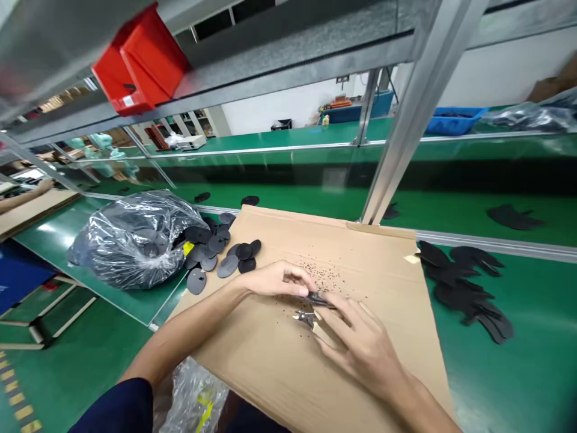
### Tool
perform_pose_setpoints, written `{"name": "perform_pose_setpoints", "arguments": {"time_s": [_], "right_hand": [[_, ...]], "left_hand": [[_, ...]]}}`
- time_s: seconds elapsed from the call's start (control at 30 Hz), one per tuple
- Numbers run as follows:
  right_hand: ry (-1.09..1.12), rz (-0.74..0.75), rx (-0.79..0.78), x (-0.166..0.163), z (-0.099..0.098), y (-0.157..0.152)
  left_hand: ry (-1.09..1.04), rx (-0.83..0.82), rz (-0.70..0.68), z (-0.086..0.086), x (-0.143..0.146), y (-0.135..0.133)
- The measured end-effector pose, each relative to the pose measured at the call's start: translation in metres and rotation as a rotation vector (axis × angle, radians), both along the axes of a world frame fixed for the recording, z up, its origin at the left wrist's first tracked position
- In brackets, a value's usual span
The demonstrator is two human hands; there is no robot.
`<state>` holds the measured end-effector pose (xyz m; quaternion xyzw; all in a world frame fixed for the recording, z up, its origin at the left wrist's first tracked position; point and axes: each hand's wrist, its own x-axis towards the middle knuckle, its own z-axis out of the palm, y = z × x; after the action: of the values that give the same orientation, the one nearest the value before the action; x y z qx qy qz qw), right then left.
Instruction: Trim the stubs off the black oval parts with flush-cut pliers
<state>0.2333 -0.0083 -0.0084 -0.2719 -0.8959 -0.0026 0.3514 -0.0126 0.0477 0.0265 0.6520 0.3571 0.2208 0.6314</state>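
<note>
My left hand [279, 279] and my right hand [356, 340] meet over a flat sheet of brown cardboard [360, 258]. Between their fingertips is a small black flat part [318, 299], pinched by my left hand's fingers. My right hand is closed around a small metal tool [305, 317] whose tip sits just under the part. Tiny black crumbs [324, 267] lie scattered on the cardboard beyond my hands. A heap of black oval parts [220, 249] lies at the cardboard's left edge.
A clear plastic bag of black parts [135, 237] sits at left on the green bench [518, 361]. Trimmed black pieces [469, 288] lie at right. A metal post [396, 138] rises behind the cardboard. A red bin [139, 60] sits on the shelf above. Another bag [193, 400] lies near my lap.
</note>
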Motion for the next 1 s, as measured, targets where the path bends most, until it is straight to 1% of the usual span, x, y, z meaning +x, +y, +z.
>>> {"name": "perform_pose_setpoints", "arguments": {"time_s": [0.07,0.1,0.17,0.2,0.23,0.3,0.33,0.4,0.47,0.53,0.63,0.7,0.77,0.83,0.87,0.93,1.0], "right_hand": [[0.0,-0.027,-0.009,0.0,-0.003,0.0],[0.019,-0.062,-0.029,0.0,-0.005,-0.001],[0.076,-0.167,-0.08,0.001,-0.008,-0.001],[0.097,-0.215,-0.1,0.001,-0.009,-0.002],[0.108,-0.252,-0.115,0.002,-0.01,-0.002],[0.098,-0.291,-0.138,0.004,-0.011,-0.002],[0.083,-0.296,-0.151,0.004,-0.012,-0.002],[0.051,-0.284,-0.177,0.005,-0.013,-0.004],[0.019,-0.266,-0.195,0.005,-0.014,-0.008],[-0.005,-0.265,-0.208,0.004,-0.017,-0.011],[-0.018,-0.281,-0.229,0.005,-0.018,-0.014],[-0.024,-0.281,-0.246,0.005,-0.015,-0.015],[-0.036,-0.27,-0.271,0.005,-0.01,-0.015],[-0.042,-0.263,-0.3,0.006,-0.006,-0.014],[-0.046,-0.254,-0.312,0.006,-0.004,-0.014],[-0.064,-0.229,-0.323,0.006,-0.002,-0.014],[-0.093,-0.207,-0.322,0.005,-0.003,-0.014]], "left_hand": [[0.083,0.012,-0.114,0.009,-0.001,0.015],[0.104,0.045,-0.139,0.013,-0.001,0.023],[0.159,0.19,-0.12,0.017,-0.003,0.045],[0.211,0.3,-0.06,0.018,-0.004,0.058],[0.27,0.417,0.033,0.018,-0.006,0.075],[0.425,0.625,0.279,0.016,-0.005,0.112],[0.468,0.675,0.345,0.015,-0.003,0.131],[0.512,0.744,0.429,0.01,0.004,0.165],[0.535,0.785,0.476,0.004,0.013,0.188],[0.561,0.795,0.499,-0.003,0.021,0.199],[0.616,0.744,0.479,-0.01,0.026,0.207],[0.653,0.694,0.452,-0.01,0.028,0.215],[0.666,0.644,0.42,-0.008,0.036,0.227],[0.633,0.592,0.381,-0.01,0.054,0.242],[0.596,0.564,0.362,-0.013,0.067,0.249],[0.494,0.502,0.327,-0.024,0.097,0.261],[0.378,0.439,0.313,-0.038,0.129,0.267]]}}
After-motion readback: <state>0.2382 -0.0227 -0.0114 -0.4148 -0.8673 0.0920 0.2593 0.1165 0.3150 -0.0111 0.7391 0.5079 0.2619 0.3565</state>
